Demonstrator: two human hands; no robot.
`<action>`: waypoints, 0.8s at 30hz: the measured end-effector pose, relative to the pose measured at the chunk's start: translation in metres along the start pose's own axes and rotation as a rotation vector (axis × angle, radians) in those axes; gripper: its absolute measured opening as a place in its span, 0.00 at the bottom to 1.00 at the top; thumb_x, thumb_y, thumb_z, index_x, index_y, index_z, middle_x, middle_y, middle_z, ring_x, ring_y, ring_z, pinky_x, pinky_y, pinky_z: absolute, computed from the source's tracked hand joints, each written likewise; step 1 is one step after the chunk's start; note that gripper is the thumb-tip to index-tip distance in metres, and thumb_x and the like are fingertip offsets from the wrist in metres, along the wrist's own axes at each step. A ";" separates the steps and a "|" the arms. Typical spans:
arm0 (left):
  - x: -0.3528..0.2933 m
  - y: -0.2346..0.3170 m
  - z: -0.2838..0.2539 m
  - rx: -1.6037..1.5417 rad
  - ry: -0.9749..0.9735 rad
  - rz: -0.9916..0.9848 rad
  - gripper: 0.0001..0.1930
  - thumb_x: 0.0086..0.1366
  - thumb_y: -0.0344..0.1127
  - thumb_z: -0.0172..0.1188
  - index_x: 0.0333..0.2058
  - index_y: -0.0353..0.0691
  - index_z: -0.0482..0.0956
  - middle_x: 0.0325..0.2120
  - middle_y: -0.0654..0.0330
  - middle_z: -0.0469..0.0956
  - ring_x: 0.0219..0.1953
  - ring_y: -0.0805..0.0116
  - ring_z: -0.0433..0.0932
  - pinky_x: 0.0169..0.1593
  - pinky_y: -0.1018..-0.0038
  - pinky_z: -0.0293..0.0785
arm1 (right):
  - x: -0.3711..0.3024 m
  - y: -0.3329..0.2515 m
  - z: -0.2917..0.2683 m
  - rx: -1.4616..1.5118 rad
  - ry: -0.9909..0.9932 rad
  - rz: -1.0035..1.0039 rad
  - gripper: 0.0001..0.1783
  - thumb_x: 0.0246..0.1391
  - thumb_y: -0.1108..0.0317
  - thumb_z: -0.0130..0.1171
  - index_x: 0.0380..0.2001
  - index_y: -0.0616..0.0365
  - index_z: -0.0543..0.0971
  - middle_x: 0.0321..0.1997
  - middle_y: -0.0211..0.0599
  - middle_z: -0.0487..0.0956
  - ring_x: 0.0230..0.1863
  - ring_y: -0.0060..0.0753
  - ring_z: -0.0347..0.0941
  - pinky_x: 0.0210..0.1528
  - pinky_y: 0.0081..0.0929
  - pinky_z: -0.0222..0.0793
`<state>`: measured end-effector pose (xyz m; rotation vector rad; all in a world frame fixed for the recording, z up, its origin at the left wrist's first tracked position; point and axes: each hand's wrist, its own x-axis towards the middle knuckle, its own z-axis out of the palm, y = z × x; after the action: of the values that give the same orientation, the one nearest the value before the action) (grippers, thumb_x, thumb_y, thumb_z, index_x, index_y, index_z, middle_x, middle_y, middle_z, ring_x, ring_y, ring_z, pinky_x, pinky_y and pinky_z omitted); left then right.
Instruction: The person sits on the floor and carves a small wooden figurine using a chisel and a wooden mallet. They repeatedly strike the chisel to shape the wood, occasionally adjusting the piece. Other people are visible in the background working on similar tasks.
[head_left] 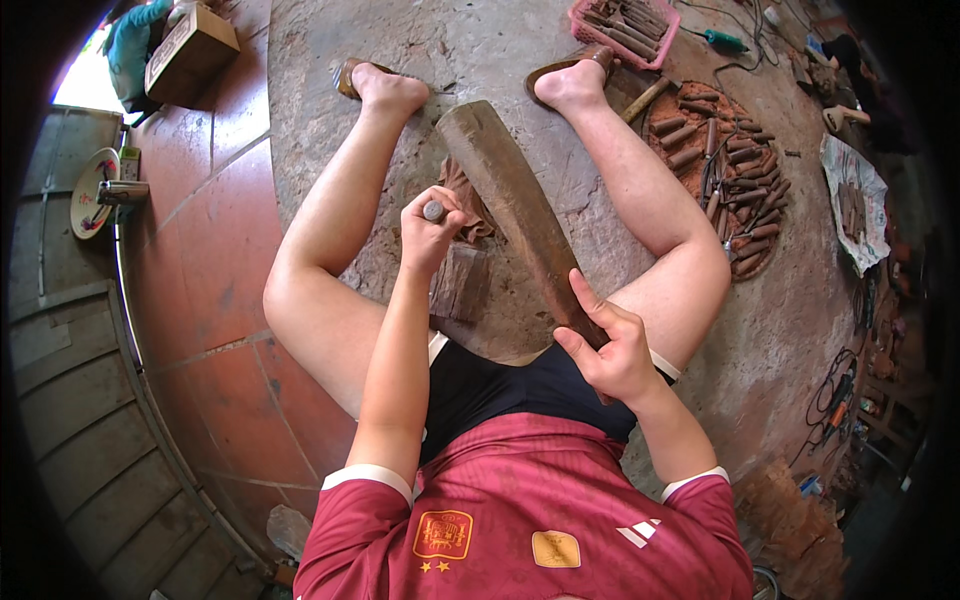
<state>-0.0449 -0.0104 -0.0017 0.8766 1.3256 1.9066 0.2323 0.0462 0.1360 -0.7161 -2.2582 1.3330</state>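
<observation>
My left hand point(428, 235) is closed in a fist around an upright tool, of which only the round grey handle end point(433, 211) shows above the fingers. Its lower part is hidden below the hand. My right hand point(615, 350) grips the narrow near end of a long, heavy wooden mallet point(520, 205), shaped like a club. The mallet slants up and away to the left, its thick end beyond my left hand. Partly covered by the mallet and the left hand is a reddish-brown carved wood piece point(468, 205). A rough wooden block point(460, 283) lies nearer, between my thighs.
Several carving tools with wooden handles lie on a round, reddish tray point(665, 120) at the right. Beyond are a pink basket point(640, 58) of tools and a hammer point(645, 100). A white sheet point(875, 215) and cables lie farther right. A person's teal sleeve point(135, 50) shows beside a carton point(192, 60).
</observation>
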 end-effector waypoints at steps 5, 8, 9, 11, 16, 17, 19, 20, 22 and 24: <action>-0.004 0.002 0.001 -0.008 0.051 -0.092 0.17 0.65 0.41 0.64 0.23 0.37 0.70 0.20 0.63 0.69 0.24 0.74 0.67 0.32 0.76 0.67 | -0.001 0.000 0.000 -0.004 -0.003 0.012 0.37 0.50 0.67 0.68 0.64 0.54 0.68 0.21 0.46 0.72 0.21 0.40 0.70 0.29 0.32 0.69; -0.004 0.003 -0.005 -0.022 0.008 -0.155 0.17 0.67 0.36 0.60 0.21 0.37 0.69 0.16 0.64 0.66 0.21 0.74 0.65 0.29 0.77 0.64 | -0.002 0.003 0.000 0.004 0.001 0.011 0.37 0.50 0.67 0.68 0.64 0.54 0.68 0.20 0.46 0.72 0.21 0.40 0.70 0.28 0.31 0.68; -0.004 0.003 -0.006 -0.043 -0.018 -0.167 0.17 0.67 0.34 0.59 0.20 0.37 0.68 0.15 0.65 0.66 0.20 0.74 0.64 0.28 0.78 0.63 | -0.002 0.002 0.000 0.005 -0.002 0.019 0.37 0.50 0.67 0.68 0.64 0.54 0.68 0.20 0.46 0.71 0.20 0.40 0.70 0.28 0.31 0.68; -0.001 0.006 -0.003 -0.037 -0.009 -0.180 0.17 0.66 0.30 0.57 0.18 0.37 0.67 0.13 0.66 0.64 0.18 0.76 0.63 0.25 0.78 0.61 | -0.001 0.000 -0.002 0.005 -0.009 0.033 0.37 0.50 0.67 0.68 0.64 0.54 0.68 0.20 0.46 0.71 0.20 0.39 0.69 0.28 0.31 0.68; 0.008 0.005 0.007 0.117 -0.011 -0.146 0.20 0.63 0.31 0.59 0.13 0.39 0.65 0.12 0.70 0.66 0.16 0.83 0.60 0.19 0.79 0.55 | 0.004 -0.006 -0.007 -0.012 -0.056 0.069 0.36 0.50 0.67 0.68 0.64 0.53 0.69 0.21 0.46 0.72 0.20 0.40 0.69 0.29 0.31 0.68; 0.010 0.005 0.009 0.144 -0.017 -0.150 0.19 0.62 0.31 0.59 0.13 0.39 0.65 0.12 0.70 0.66 0.16 0.83 0.60 0.19 0.79 0.55 | 0.005 -0.007 -0.007 -0.010 -0.062 0.069 0.36 0.50 0.66 0.68 0.64 0.53 0.69 0.21 0.46 0.73 0.21 0.40 0.69 0.29 0.31 0.68; 0.013 0.007 0.011 0.170 -0.027 -0.148 0.18 0.61 0.30 0.59 0.13 0.39 0.65 0.12 0.70 0.66 0.17 0.83 0.60 0.19 0.79 0.56 | 0.006 -0.008 -0.008 -0.020 -0.065 0.058 0.36 0.50 0.66 0.68 0.64 0.53 0.69 0.22 0.46 0.73 0.21 0.40 0.69 0.29 0.31 0.68; 0.014 0.008 0.011 0.169 -0.031 -0.141 0.18 0.60 0.29 0.58 0.13 0.39 0.65 0.12 0.70 0.66 0.17 0.83 0.60 0.19 0.79 0.56 | 0.007 -0.008 -0.007 -0.024 -0.067 0.053 0.36 0.50 0.66 0.68 0.64 0.53 0.69 0.22 0.46 0.73 0.21 0.40 0.69 0.29 0.31 0.68; 0.013 0.008 0.011 0.153 -0.035 -0.151 0.17 0.59 0.28 0.57 0.13 0.39 0.64 0.12 0.70 0.66 0.17 0.83 0.60 0.20 0.79 0.56 | 0.007 -0.010 -0.008 -0.043 -0.085 0.073 0.36 0.50 0.66 0.68 0.64 0.53 0.69 0.23 0.47 0.74 0.21 0.41 0.70 0.29 0.31 0.69; 0.011 0.008 0.009 0.124 -0.035 -0.184 0.16 0.59 0.27 0.57 0.13 0.38 0.64 0.12 0.70 0.66 0.17 0.83 0.60 0.20 0.79 0.57 | 0.009 -0.011 -0.007 -0.048 -0.091 0.073 0.36 0.50 0.66 0.68 0.64 0.53 0.69 0.23 0.48 0.75 0.22 0.41 0.71 0.30 0.31 0.70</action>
<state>-0.0451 0.0004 0.0101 0.8151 1.4633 1.6761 0.2272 0.0516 0.1494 -0.7757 -2.3631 1.3748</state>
